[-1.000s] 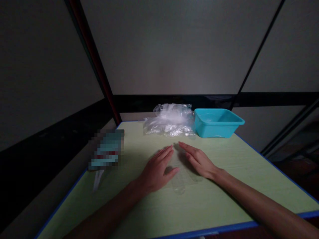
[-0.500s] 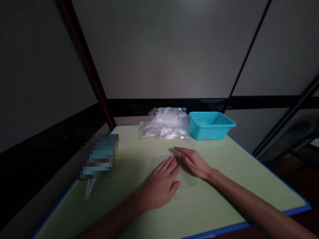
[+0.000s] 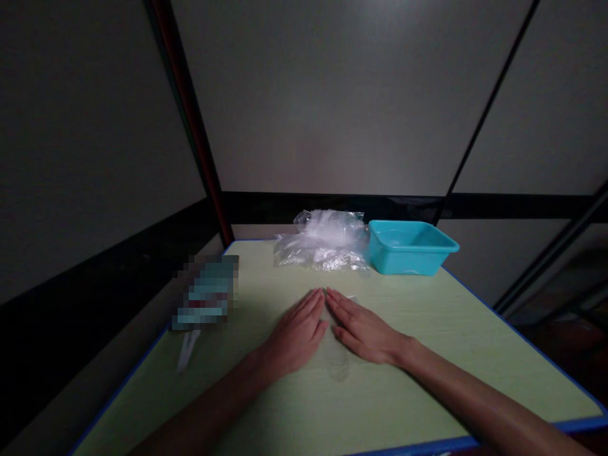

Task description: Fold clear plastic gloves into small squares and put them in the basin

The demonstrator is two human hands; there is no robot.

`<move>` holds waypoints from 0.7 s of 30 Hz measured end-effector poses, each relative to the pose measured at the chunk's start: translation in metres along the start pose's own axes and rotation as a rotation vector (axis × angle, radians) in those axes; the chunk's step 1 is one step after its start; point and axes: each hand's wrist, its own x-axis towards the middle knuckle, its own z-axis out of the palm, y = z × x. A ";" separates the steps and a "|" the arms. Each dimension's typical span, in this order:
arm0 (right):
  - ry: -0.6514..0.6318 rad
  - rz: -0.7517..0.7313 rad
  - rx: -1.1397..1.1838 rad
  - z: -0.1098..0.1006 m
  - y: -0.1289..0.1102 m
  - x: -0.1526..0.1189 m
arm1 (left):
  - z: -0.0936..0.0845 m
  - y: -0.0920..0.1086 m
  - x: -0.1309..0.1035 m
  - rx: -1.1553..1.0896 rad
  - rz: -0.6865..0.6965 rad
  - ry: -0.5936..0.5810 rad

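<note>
My left hand (image 3: 297, 332) lies palm down with its fingers stretched out, near the middle of the green table (image 3: 266, 418). To its right my right hand (image 3: 363, 326) is also flat, palm down, its fingertips almost meeting those of the left. Beneath and between the hands is a thin clear plastic piece (image 3: 337, 366), mostly hidden; its rounded lower end shows on the table. A small pale edge peeks out above my right hand. Neither hand grips anything.
A pile of crumpled clear plastic bags (image 3: 327, 240) lies at the back of the table. Beside it on the right stands a turquoise basket (image 3: 408, 259). At the left edge is a pixelated teal item (image 3: 206, 294) with a white strip (image 3: 188, 349) below it.
My right hand has come down flat onto the plastic. My left hand has shifted slightly left, its fingers closer together. The view has turned a little to the left.
</note>
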 end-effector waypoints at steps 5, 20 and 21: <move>-0.067 0.004 -0.066 0.004 0.001 -0.003 | 0.002 0.004 -0.005 0.062 0.013 -0.047; 0.476 0.461 0.425 -0.001 0.065 0.006 | -0.003 -0.069 0.023 -0.547 -0.459 0.383; 0.457 0.456 0.420 0.000 0.067 0.007 | -0.003 -0.069 0.024 -0.530 -0.446 0.373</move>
